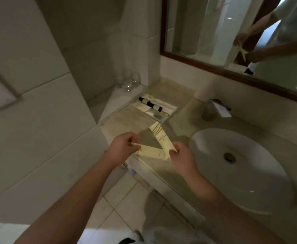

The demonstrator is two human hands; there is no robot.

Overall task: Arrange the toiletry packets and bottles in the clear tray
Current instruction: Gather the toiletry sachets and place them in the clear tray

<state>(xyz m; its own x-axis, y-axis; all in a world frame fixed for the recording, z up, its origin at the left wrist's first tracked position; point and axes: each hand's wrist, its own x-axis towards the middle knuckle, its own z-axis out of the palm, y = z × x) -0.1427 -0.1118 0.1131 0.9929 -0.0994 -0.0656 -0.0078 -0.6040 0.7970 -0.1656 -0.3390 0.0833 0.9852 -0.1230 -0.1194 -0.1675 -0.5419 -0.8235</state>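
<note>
My left hand (122, 146) pinches one end of a long cream toiletry packet (152, 153) that lies nearly flat. My right hand (180, 156) grips the lower end of a second cream packet (161, 137), which angles up and away, crossing over the first. Both are held above the counter's front left part. Further back on the counter sits the clear tray (172, 113). It holds small bottles with black caps (150, 103) lying in a row, plus white packets beside them.
A round white sink (241, 169) fills the counter to the right, with a chrome tap (220, 107) behind it. Glasses (129, 81) stand in the back corner. A framed mirror (232, 32) hangs above. A tiled wall is on the left, tiled floor below.
</note>
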